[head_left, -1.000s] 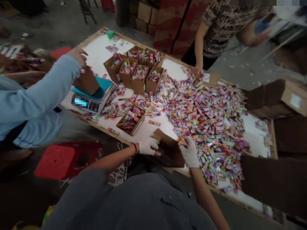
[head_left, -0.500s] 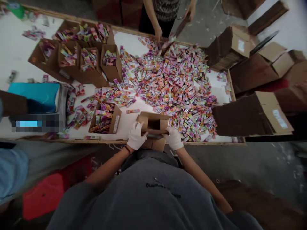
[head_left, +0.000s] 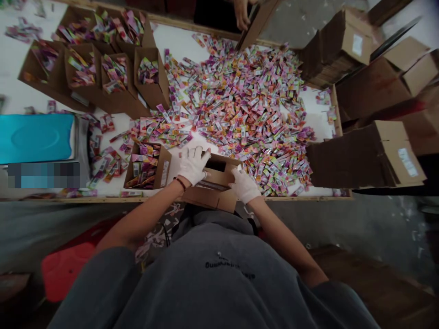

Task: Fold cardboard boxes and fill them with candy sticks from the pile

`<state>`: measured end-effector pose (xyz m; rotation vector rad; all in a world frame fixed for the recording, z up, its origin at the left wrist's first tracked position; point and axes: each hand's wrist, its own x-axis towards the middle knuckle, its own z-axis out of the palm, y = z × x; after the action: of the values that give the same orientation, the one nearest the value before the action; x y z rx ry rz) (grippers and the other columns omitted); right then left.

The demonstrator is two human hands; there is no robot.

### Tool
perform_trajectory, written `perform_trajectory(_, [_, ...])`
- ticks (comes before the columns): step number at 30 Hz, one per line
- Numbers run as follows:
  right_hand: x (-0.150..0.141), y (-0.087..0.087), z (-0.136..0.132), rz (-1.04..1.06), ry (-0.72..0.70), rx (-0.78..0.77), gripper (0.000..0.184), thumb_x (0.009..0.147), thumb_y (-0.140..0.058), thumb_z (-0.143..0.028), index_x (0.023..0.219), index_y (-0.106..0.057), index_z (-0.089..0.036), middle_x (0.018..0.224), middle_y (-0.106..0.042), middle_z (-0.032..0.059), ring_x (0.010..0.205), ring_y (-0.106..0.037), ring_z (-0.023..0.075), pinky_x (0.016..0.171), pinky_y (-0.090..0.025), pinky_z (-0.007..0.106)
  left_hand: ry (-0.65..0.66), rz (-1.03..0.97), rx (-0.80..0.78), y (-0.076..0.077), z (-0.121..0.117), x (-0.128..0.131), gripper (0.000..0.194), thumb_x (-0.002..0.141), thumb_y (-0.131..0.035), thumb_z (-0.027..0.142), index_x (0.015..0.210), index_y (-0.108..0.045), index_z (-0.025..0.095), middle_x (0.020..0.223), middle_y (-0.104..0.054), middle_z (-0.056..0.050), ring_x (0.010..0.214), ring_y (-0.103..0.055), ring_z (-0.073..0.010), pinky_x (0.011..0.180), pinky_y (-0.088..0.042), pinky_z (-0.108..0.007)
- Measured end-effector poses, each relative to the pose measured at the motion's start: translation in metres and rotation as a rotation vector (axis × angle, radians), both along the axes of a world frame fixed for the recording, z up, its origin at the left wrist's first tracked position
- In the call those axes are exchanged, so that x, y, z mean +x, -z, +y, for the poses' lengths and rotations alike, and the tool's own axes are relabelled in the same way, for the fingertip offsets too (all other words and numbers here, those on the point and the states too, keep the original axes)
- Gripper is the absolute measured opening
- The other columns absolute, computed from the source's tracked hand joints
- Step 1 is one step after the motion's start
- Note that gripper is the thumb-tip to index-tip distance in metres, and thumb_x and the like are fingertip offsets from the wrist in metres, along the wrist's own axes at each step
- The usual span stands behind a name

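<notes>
A small cardboard box (head_left: 219, 177) stands at the near table edge in front of me, its dark inside showing and a flap hanging toward my body. My left hand (head_left: 194, 165), in a white glove, lies over the box's left side with its fingers spread. On the opposite side my right hand (head_left: 244, 184), also gloved, grips the right wall, thumb and fingers curled at the rim. To the left of it stands a box of colourful sachets (head_left: 146, 165). Beyond both hands spreads a heap of loose sachets (head_left: 236, 105).
Several filled boxes (head_left: 120, 82) stand at the back left. A blue folder (head_left: 37, 138) lies at the left. Stacks of flattened cardboard (head_left: 343, 157) line the right end. Across the table, a co-worker's hand (head_left: 242, 13) is beside a cardboard piece (head_left: 260, 23). A red stool (head_left: 68, 272) stands below.
My left hand has shifted from the box's near left corner up over its left side, fingers now spread. My right hand has moved slightly toward the box's near right corner. My view has shifted.
</notes>
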<state>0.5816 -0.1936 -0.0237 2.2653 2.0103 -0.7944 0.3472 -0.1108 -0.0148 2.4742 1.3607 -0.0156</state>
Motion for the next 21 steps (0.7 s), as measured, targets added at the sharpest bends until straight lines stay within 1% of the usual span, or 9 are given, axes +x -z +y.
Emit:
perform_trajectory(2, [-0.008, -0.013, 0.007, -0.049, -0.002, 0.048, 0.044, 0.093, -0.074, -0.025, 0.135, -0.069, -0.015, 0.126, -0.072, 0.0167, 0.105, -0.069, 0.0265, 0.086, -0.051, 0.032, 0.102, -0.008, 0.012, 0.005, 0.000, -0.007, 0.059, 0.090, -0.082, 0.037, 0.144, -0.069, 0.017, 0.148, -0.058, -0.022, 0.142, -0.048, -0.0437, 0.124, -0.026, -0.062])
perform_trajectory(4, [-0.015, -0.022, 0.023, -0.080, -0.033, -0.005, 0.032, 0.100, -0.066, -0.029, 0.127, -0.074, -0.015, 0.120, -0.075, 0.0155, 0.108, -0.070, 0.0263, 0.088, -0.051, 0.031, 0.207, -0.015, 0.004, 0.013, -0.003, -0.011, 0.034, 0.096, -0.074, 0.032, 0.125, -0.077, 0.017, 0.136, -0.064, -0.021, 0.134, -0.053, -0.0398, 0.118, -0.036, -0.058])
perform_trajectory(6, [-0.024, -0.024, 0.045, -0.105, -0.087, -0.143, 0.023, 0.101, -0.064, -0.029, 0.115, -0.078, -0.018, 0.114, -0.078, 0.0122, 0.108, -0.071, 0.0236, 0.089, -0.051, 0.028, 0.257, -0.013, 0.000, 0.023, -0.005, -0.013, 0.027, 0.099, -0.068, 0.031, 0.119, -0.078, 0.016, 0.130, -0.065, -0.021, 0.127, -0.057, -0.0376, 0.108, -0.044, -0.052])
perform_trajectory(9, [-0.037, -0.015, 0.073, -0.150, -0.163, -0.345, 0.021, 0.096, -0.070, -0.027, 0.111, -0.082, -0.019, 0.119, -0.080, 0.0116, 0.113, -0.073, 0.0232, 0.092, -0.052, 0.027, 0.260, -0.026, 0.027, 0.036, -0.004, -0.015, 0.026, 0.101, -0.063, 0.031, 0.117, -0.078, 0.018, 0.133, -0.064, -0.021, 0.125, -0.057, -0.0365, 0.102, -0.046, -0.049])
perform_trajectory(13, [-0.048, 0.000, 0.085, -0.130, -0.126, -0.424, 0.025, 0.094, -0.071, -0.023, 0.114, -0.082, -0.013, 0.129, -0.078, 0.0191, 0.124, -0.071, 0.0299, 0.102, -0.052, 0.032, 0.312, -0.051, 0.007, 0.040, 0.004, -0.011, 0.035, 0.103, -0.057, 0.033, 0.127, -0.075, 0.016, 0.140, -0.063, -0.021, 0.132, -0.055, -0.0363, 0.113, -0.038, -0.051])
perform_trajectory(16, [-0.047, 0.006, 0.082, -0.063, -0.059, -0.420, 0.024, 0.095, -0.067, -0.018, 0.114, -0.080, -0.010, 0.128, -0.077, 0.0214, 0.124, -0.071, 0.0293, 0.104, -0.052, 0.033, 0.411, -0.018, -0.085, 0.033, 0.012, 0.002, 0.071, 0.086, -0.077, 0.049, 0.146, -0.066, 0.014, 0.160, -0.050, -0.024, 0.148, -0.041, -0.0444, 0.125, -0.022, -0.058])
perform_trajectory(18, [-0.036, 0.009, 0.079, -0.018, -0.058, -0.424, 0.023, 0.096, -0.065, -0.017, 0.113, -0.079, -0.013, 0.119, -0.080, 0.0163, 0.114, -0.075, 0.0243, 0.098, -0.055, 0.029, 0.465, 0.020, -0.144, 0.025, 0.018, 0.013, 0.097, 0.070, -0.088, 0.048, 0.156, -0.059, 0.015, 0.164, -0.043, -0.027, 0.150, -0.037, -0.0494, 0.125, -0.018, -0.063])
perform_trajectory(19, [-0.026, 0.010, 0.078, 0.050, -0.032, -0.423, 0.022, 0.095, -0.064, -0.019, 0.113, -0.077, -0.015, 0.112, -0.081, 0.0130, 0.106, -0.076, 0.0215, 0.093, -0.056, 0.027, 0.479, 0.036, -0.168, 0.019, 0.022, 0.017, 0.102, 0.066, -0.090, 0.044, 0.158, -0.057, 0.016, 0.161, -0.046, -0.027, 0.146, -0.040, -0.0496, 0.123, -0.021, -0.063])
perform_trajectory(21, [0.007, 0.015, 0.079, 0.297, 0.130, -0.354, 0.022, 0.095, -0.060, -0.023, 0.112, -0.073, -0.017, 0.099, -0.080, 0.0074, 0.089, -0.076, 0.0177, 0.081, -0.058, 0.025, 0.462, 0.052, -0.204, 0.009, 0.032, 0.016, 0.102, 0.065, -0.089, 0.040, 0.159, -0.057, 0.018, 0.149, -0.054, -0.027, 0.135, -0.050, -0.0472, 0.117, -0.031, -0.061])
